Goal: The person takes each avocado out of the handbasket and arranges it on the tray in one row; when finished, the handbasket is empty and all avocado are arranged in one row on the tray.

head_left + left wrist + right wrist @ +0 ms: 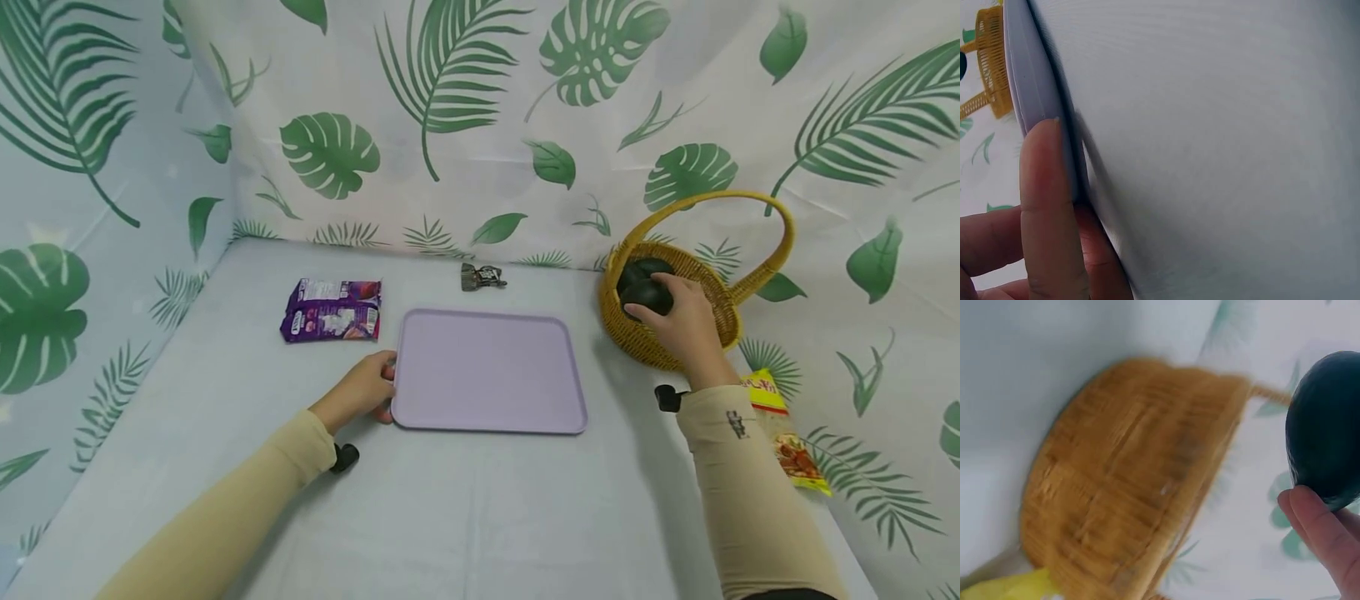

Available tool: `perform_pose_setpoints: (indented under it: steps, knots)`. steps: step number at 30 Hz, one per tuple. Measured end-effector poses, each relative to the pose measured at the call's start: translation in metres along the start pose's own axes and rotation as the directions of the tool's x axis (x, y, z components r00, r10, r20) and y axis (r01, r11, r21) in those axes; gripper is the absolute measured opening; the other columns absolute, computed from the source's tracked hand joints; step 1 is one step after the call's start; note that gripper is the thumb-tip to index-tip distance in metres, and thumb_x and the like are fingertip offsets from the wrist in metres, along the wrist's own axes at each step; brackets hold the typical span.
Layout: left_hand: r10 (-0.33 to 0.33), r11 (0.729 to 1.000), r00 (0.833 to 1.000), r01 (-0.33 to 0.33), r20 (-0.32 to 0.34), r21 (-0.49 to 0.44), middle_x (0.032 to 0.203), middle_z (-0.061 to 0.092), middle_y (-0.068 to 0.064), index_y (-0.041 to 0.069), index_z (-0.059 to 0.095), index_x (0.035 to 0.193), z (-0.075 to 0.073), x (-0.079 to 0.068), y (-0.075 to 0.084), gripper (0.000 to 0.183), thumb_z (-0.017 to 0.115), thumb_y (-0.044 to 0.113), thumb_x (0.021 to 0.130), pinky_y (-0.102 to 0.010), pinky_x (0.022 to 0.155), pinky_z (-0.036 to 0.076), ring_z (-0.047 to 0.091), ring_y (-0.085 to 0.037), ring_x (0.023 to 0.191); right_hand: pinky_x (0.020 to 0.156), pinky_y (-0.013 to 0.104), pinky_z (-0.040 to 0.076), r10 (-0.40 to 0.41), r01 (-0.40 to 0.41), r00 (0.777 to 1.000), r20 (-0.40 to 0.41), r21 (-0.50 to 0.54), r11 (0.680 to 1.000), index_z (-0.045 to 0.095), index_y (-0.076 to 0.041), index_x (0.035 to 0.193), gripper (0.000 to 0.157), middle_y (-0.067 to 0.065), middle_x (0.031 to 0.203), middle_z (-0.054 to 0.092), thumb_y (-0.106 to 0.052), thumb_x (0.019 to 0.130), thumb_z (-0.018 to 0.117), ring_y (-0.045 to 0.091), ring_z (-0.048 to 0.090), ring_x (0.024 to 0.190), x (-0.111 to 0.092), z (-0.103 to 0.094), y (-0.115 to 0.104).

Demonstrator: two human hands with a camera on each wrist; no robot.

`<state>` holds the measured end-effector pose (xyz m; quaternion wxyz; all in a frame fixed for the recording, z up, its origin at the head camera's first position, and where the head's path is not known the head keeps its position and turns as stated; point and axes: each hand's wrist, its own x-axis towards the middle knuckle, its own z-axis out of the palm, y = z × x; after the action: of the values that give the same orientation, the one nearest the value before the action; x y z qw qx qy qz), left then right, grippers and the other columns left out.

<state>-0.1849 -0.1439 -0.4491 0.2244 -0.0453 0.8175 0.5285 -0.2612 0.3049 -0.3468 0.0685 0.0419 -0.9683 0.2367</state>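
Note:
In the head view my right hand [686, 321] pinches a dark green avocado [647, 297] over the wicker basket [637, 342]. Another dark avocado [654, 265] shows just behind it inside the basket. From the right wrist, the held avocado [1325, 431] appears above the basket's rim, with fingertips [1310, 506] against its lower side. My left hand [363, 385] grips the left edge of a pale purple tray [487, 371] lying on the table. Close up, one finger [1047, 162] lies along the tray's side [1032, 69] and another is partly tucked beneath its edge.
A purple snack packet [332, 312] lies left of the tray. Behind the tray is a small dark clip-like item [482, 277]. The basket's tall handle [783, 229] arches upward. A yellow food packet [783, 433] lies beside my right forearm, partly hidden. Leaf-print cloth walls surround the table.

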Motion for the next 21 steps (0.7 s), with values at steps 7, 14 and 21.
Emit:
perform_pose_setpoints:
  steps: [7,14,21]
  knots:
    - [0.014,1.0,1.0,-0.014,-0.007,-0.011,0.119,0.045,-0.02,-0.003,0.026,0.153,-0.001,0.002,-0.002,0.071,0.048,-0.013,0.086,-0.035,0.057,0.063,0.056,-0.026,0.081,0.107,0.068,0.036,-0.19,0.189,0.981,0.026,0.04,0.981,0.05,-0.006,0.142,0.068,0.027,0.148,0.037,-0.036,0.086,0.076,0.05,0.037,0.133,0.003,0.038,-0.046]
    - [0.005,1.0,1.0,-0.005,-0.012,-0.01,0.116,0.046,-0.018,-0.003,0.026,0.153,0.0,0.002,0.0,0.075,0.046,-0.015,0.082,-0.035,0.057,0.064,0.056,-0.024,0.077,0.107,0.062,0.042,-0.326,0.318,0.916,0.234,0.072,0.945,0.05,-0.012,0.143,0.067,0.024,0.15,0.035,-0.038,0.086,0.076,0.046,0.042,0.132,0.021,0.105,-0.103]
    - [-0.007,1.0,1.0,0.007,-0.025,-0.013,0.117,0.046,-0.018,0.0,0.028,0.153,0.001,0.003,0.0,0.074,0.046,-0.014,0.083,-0.034,0.056,0.063,0.056,-0.024,0.073,0.107,0.06,0.044,-0.409,0.42,0.812,0.417,0.069,0.905,0.049,-0.02,0.144,0.067,0.016,0.155,0.031,-0.04,0.086,0.075,0.046,0.044,0.131,0.042,0.155,-0.167]
